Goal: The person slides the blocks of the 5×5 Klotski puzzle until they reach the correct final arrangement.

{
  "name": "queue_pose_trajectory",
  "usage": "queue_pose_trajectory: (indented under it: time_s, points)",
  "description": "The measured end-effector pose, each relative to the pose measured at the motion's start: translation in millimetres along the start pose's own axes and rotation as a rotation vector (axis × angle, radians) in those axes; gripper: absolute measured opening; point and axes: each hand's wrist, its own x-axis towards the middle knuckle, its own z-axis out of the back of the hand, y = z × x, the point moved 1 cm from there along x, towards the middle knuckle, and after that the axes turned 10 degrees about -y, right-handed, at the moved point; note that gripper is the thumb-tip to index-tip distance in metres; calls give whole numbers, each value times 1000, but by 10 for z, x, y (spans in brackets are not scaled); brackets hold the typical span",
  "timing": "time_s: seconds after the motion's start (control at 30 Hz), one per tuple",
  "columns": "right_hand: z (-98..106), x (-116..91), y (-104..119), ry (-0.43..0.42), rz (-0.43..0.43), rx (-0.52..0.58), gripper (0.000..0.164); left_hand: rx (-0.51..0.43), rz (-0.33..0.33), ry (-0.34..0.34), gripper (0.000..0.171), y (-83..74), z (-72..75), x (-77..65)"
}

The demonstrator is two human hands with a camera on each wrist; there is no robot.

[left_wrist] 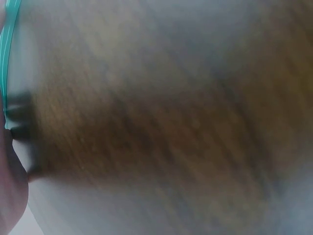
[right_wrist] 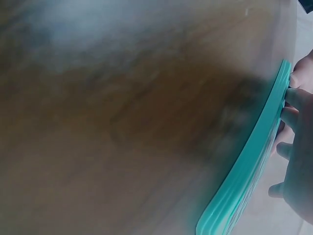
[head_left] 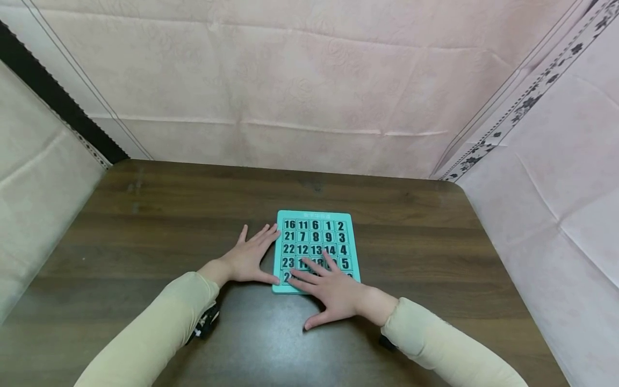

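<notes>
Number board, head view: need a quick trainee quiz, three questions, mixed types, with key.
1. At which edge of the number board, as pictured in the head view, is the left hand?
2. True or false: the right hand hides some of the board's lower numbers.
3. Fill in the top row: 16, 11, __, 1, 2.

Key:
1. The left edge.
2. True.
3. 6.

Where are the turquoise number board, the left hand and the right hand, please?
Turquoise number board (head_left: 316, 243), head view: on its number grid.
Left hand (head_left: 247, 260), head view: on its back.
Right hand (head_left: 337, 293), head view: on its back.
</notes>
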Motion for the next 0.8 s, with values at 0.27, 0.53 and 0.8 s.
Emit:
queue_pose_trajectory:
  time_s: [0.27,0.53,0.8]
  points:
    - [30,-118,-57,-10,-20,22,88,-6,0,2,115,-18,20,8]
    - [43,-218,-115,-11,-26,23,88,1,8,-2,115,-25,19,8]
    - [31,-237,-136,-7,-17,32,87,-10,9,-10,115,-37,1,-11]
